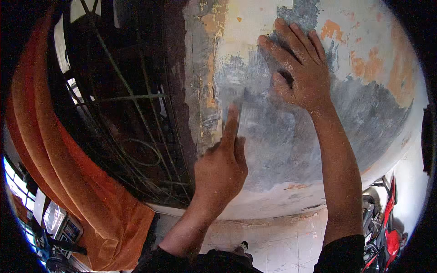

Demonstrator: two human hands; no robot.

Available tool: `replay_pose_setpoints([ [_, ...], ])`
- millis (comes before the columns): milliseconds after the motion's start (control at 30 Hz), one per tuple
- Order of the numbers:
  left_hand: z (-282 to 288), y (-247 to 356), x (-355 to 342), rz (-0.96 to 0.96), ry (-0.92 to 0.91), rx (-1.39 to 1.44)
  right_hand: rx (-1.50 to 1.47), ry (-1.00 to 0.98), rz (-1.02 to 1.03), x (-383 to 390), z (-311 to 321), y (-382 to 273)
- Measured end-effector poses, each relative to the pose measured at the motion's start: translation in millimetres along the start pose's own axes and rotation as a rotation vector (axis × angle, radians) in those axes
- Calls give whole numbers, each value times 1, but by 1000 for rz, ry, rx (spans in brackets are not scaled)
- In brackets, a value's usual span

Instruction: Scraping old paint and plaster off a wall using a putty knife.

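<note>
My left hand (pixel 218 170) is closed, index finger extended, around a thin grey flat tool (pixel 237 116), blurred against the wall; its exact shape is unclear. The patchy wall (pixel 287 141) shows grey plaster, cream paint and orange flakes. Above and to the right, my right hand (pixel 302 77) lies on the grey patch with fingers spread and nothing visible in them. A rough strip of peeling plaster (pixel 205 68) runs beside the dark window frame, just left of my left hand.
A dark window with metal grille (pixel 134 96) fills the left, beside an orange curtain (pixel 50 127). An electronic appliance (pixel 68 230) sits at lower left. A red and black motorbike (pixel 389 245) stands at lower right. Pale tiled floor (pixel 273 241) shows below the wall.
</note>
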State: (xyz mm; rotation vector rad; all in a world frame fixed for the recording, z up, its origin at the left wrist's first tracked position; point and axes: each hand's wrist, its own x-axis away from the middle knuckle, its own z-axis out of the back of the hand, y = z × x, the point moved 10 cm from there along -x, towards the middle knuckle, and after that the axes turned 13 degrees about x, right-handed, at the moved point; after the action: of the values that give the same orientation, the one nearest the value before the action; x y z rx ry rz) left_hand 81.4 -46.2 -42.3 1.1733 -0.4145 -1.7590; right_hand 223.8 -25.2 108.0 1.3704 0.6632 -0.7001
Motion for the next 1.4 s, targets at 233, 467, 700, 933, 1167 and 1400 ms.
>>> replay_pose_setpoints([
  [233,11,21,-17,-192,119,-57,1,-16,-4,-5,-2,-4],
  [467,-9,-7,7,-64,43,-14,6,5,6,-6,-1,-3],
  [700,1,9,-10,-62,38,19,-11,8,11,-2,1,-1],
  [933,2,2,-11,27,-3,-14,12,30,12,-5,0,-4],
  [1167,2,-10,4,-85,125,43,4,23,9,-7,1,-4],
  [1400,9,0,-6,-7,124,58,14,-11,8,0,1,0],
])
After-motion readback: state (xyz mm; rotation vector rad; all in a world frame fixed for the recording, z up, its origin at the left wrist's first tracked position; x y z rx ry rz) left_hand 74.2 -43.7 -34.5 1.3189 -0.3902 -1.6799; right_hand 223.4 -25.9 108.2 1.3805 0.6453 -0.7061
